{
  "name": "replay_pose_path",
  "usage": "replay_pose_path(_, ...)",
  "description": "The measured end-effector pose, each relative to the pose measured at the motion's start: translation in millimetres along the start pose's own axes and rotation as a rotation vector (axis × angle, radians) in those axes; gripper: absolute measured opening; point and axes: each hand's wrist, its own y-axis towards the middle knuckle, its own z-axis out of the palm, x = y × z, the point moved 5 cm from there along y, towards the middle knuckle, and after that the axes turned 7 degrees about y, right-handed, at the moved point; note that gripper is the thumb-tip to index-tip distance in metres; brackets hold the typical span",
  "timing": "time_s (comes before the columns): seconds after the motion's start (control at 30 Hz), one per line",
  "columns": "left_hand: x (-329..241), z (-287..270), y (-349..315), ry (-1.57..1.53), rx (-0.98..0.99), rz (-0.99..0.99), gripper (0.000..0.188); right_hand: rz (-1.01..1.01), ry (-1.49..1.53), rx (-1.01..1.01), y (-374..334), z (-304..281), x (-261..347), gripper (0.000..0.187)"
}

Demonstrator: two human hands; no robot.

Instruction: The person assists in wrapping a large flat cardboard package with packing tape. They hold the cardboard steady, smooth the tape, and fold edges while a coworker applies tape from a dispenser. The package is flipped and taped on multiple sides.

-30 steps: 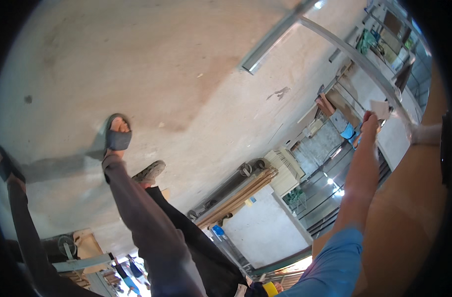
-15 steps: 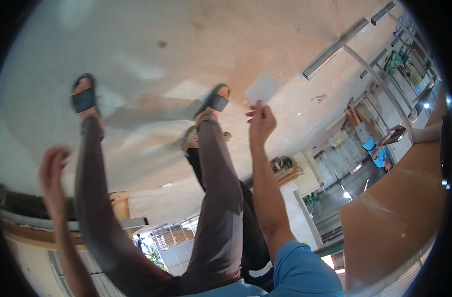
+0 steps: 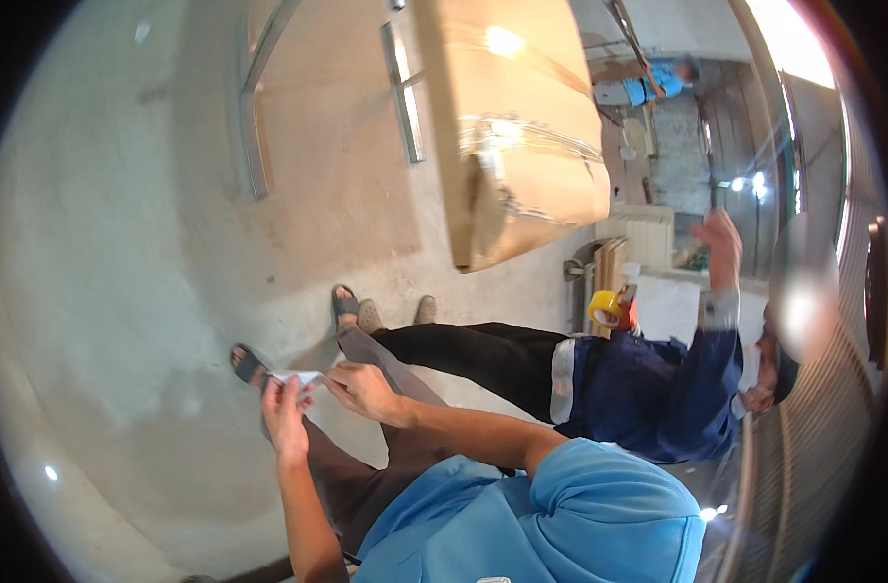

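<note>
A thin white sheet (image 3: 296,377), small and seen nearly edge-on, is held in front of my body at waist height. The fingers of my left hand (image 3: 286,416) are closed on its left part. From the other side, my right hand (image 3: 368,394) pinches its right end. Whether it is paper or plastic I cannot tell.
A large taped cardboard box (image 3: 527,126) stands ahead, with grey metal bars (image 3: 255,146) on the floor to its left. Close on my right is a co-worker in dark blue (image 3: 638,394), beside a tape dispenser with yellow tape (image 3: 606,308). Another person (image 3: 648,89) is farther back.
My view has swung right, bringing the box and co-worker into sight. My left hand, empty before, has come over to the sheet that my right hand alone was holding.
</note>
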Motion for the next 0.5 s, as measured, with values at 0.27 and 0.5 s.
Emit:
replay_pose_path(0.27, -88.5, 71.6, -62.3, 0.630, 0.005, 0.329, 0.005, -0.027, 0.161, -0.156, -54.2, -109.1, 53.0, 0.058)
replay_pose_path(0.5, -158.5, 148.9, -123.2, 1.043, 0.234, 0.584, 0.008, -0.013, 0.558, -0.420, -61.8, -155.5, 101.9, 0.026)
